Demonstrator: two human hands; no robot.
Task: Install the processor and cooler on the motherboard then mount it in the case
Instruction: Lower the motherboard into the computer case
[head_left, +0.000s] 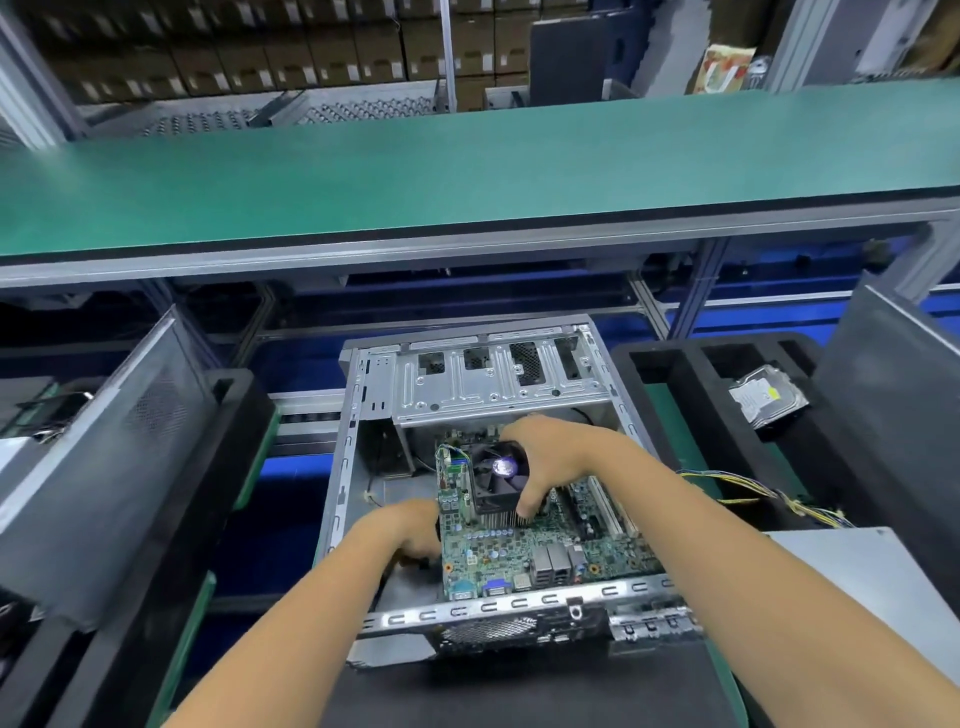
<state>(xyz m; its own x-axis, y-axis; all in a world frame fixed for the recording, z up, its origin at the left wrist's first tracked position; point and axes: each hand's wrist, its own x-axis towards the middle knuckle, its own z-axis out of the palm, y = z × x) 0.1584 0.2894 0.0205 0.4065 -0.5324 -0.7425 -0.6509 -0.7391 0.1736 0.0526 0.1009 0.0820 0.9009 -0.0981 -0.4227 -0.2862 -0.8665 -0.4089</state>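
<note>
- Where the open silver sheet-metal computer case (519, 395) lies on its side, a dark worktop (519, 691) carries it, and every place below is told from that case.
- Beyond the case runs a long green-topped shelf on a grey aluminium frame (467, 171), and beyond that stand stacked brown cardboard boxes (260, 57).
- Left of the case leans a grey perforated metal side panel (104, 457) against a black foam tray (228, 415).
- Right of the case sits another black foam tray (670, 374) with a silver hard drive (766, 397) in it, and a bundle of yellow and black wires (753, 493) lies near.
- Inside the case lies the green printed motherboard (530, 545), its rear ports toward the near wall.
- On the motherboard stands the black fan cooler with finned metal heatsink (496, 483).
- The right hand (550, 457) reaches in from the near right and grasps the cooler, fingers curled over its far side and thumb on its near right corner.
- The left hand (410, 530) reaches in from the near left, fingers curled on the motherboard's left edge, holding it.
</note>
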